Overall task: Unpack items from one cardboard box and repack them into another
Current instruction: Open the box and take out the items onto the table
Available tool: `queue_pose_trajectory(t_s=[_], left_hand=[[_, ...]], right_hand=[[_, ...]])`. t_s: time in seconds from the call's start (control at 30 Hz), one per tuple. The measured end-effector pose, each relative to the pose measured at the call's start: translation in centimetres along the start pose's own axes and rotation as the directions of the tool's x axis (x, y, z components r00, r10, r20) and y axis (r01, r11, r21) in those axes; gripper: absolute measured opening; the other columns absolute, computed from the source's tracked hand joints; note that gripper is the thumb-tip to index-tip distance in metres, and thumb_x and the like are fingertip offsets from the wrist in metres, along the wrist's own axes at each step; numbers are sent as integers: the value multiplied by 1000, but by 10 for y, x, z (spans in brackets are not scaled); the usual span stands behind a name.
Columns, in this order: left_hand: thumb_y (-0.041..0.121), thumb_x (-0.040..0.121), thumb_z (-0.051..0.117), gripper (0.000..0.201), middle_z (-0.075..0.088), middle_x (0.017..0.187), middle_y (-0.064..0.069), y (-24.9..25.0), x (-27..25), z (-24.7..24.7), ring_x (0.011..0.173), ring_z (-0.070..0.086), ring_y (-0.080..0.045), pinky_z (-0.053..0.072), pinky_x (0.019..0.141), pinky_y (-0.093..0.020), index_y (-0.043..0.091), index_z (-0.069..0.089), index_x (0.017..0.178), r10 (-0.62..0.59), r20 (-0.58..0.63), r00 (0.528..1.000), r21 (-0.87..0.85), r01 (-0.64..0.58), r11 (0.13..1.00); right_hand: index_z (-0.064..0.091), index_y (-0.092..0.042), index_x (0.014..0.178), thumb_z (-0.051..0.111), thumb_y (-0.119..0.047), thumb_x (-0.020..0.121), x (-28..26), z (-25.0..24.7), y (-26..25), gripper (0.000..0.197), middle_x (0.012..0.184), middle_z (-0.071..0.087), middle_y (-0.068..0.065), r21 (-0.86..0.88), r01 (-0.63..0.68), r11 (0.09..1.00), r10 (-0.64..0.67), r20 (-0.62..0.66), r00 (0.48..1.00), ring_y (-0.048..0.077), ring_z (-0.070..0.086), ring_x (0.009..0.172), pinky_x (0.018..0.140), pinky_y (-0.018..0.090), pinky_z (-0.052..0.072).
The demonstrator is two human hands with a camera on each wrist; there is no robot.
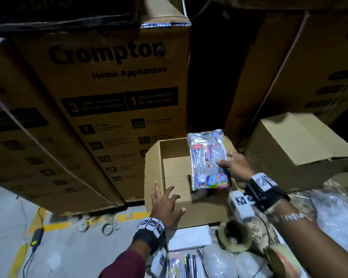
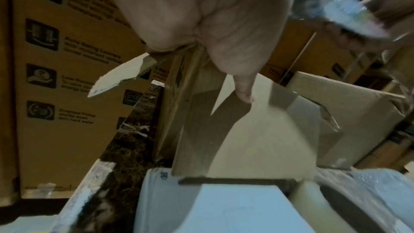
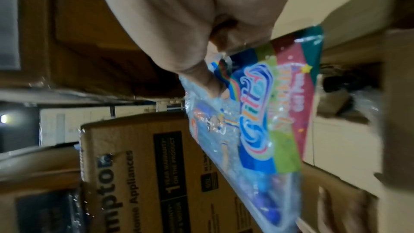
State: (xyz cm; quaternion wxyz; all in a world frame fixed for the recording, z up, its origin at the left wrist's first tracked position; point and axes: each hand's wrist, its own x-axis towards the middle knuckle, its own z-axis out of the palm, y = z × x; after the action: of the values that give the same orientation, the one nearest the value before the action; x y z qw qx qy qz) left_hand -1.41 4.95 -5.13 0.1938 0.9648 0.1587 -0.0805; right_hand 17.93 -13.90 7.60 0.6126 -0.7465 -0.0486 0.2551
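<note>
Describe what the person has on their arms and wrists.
Left arm: a maroon sleeve and a black wrist strap ringed with white blocks bearing black square markers. Right arm: bare forearm, a matching black strap with marker blocks, a white camera unit, and a silver chain bracelet.

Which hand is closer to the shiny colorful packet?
Right. The right hand grips the packet over the open box; the left hand rests apart on the box's near flap.

A glossy plastic packet [image 1: 208, 159] printed in blue, pink and green is held tilted above the open cardboard box [image 1: 155, 169], pinched at its lower right edge. The plain brown box has raised flaps, and its bottom flaps show inside.
</note>
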Motion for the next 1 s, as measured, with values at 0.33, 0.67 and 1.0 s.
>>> queue_pose_trajectory(t_s=[0.33, 0.67, 1.0], left_hand=[[56, 99, 49, 45, 21, 166, -5, -1, 5, 13, 151, -11, -48, 5, 120, -66, 33, 54, 137, 20, -56, 998, 131, -12, 991], [61, 97, 46, 58, 19, 166, -9, -1, 3, 12, 151, -12, -48, 6, 119, -66, 28, 46, 145, 22, -65, 998, 166, -11, 986], [63, 97, 43, 70, 14, 167, -13, 5, -3, 4, 151, -12, -48, 6, 121, -65, 23, 33, 154, -4, -48, 999, 202, 14, 979]], right_hand=[[58, 20, 95, 55, 16, 87, -165, -5, 98, 10, 80, 69, 29, 376, -251, 892, 321, -134, 938, 23, 68, 51, 43, 27, 52], [56, 6, 99, 51, 23, 87, -195, 97, 172, 21, 86, 68, 29, 731, -353, 584, 592, -86, 801, 28, 69, 51, 41, 33, 54], [50, 7, 85, 49, 21, 91, -155, 155, 197, 16, 123, 57, 31, 855, -204, 477, 672, -206, 711, 19, 70, 52, 51, 26, 58]])
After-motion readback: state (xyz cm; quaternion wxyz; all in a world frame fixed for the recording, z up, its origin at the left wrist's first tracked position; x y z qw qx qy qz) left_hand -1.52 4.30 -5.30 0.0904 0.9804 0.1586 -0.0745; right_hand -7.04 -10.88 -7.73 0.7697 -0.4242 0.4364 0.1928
